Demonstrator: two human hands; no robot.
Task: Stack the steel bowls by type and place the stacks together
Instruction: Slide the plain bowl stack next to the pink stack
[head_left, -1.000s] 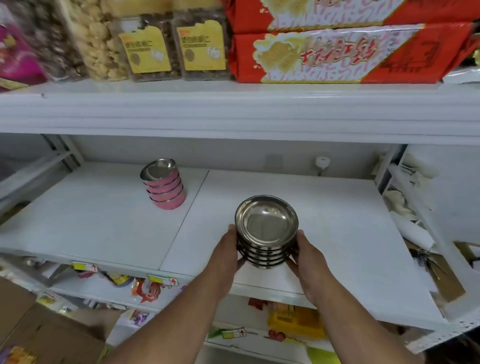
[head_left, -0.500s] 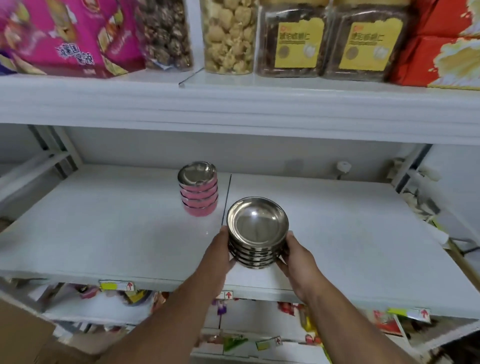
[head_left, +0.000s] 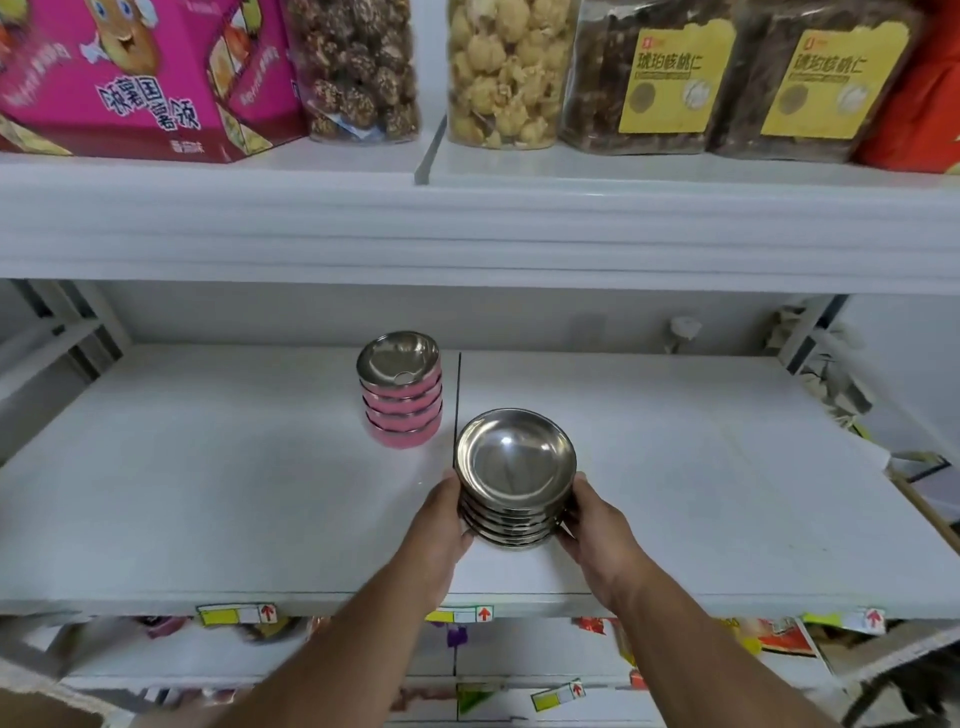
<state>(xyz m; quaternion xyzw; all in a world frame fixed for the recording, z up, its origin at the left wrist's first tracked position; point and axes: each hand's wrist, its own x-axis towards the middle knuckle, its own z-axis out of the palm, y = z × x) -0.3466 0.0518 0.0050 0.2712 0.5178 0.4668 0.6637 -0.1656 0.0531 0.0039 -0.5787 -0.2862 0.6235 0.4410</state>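
The stack of plain steel bowls (head_left: 515, 480) sits at the front middle of the white shelf (head_left: 208, 493), just right of the seam between its two panels. The left hand (head_left: 441, 525) presses against the stack's left side; the right hand (head_left: 597, 519) presses against its right side, so each grip is closed around the stack. The stack of pink-sided steel bowls (head_left: 401, 397) stands upright just left of the seam, behind and near the plain stack, not touching it. The upper shelf (head_left: 467, 228) carries snack jars (head_left: 498, 73) and a pink box (head_left: 145, 78).
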